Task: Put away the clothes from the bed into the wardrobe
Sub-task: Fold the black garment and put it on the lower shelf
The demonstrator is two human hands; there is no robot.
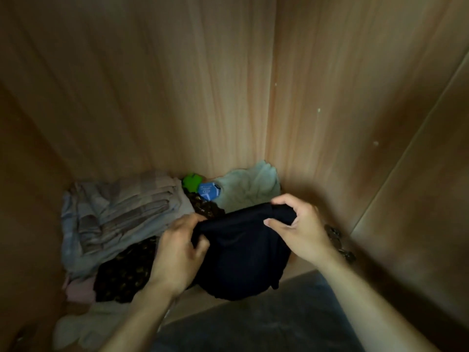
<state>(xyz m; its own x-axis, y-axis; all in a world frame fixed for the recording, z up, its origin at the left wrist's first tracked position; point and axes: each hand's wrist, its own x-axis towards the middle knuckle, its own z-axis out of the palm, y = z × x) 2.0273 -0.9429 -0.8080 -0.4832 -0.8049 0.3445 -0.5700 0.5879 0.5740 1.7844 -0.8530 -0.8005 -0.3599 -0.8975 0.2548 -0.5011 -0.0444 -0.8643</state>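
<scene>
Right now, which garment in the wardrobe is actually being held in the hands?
The plain black garment, gripped at its top edge by the left hand and right hand. The folded grey plaid cloth, the dark patterned fabric and the pale green cloth lie untouched.

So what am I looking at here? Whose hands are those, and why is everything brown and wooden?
There is no machine here. A person wears a camera on their head, so you see what they see, looking down. The brown walls are the inside of a wooden wardrobe. The left hand and the right hand each hold an edge of a dark navy garment in their grip, low over the wardrobe floor. Already lying inside are a folded grey checked cloth, a dark patterned cloth, a pale green towel, plus something bright green and something blue at the back.
</scene>
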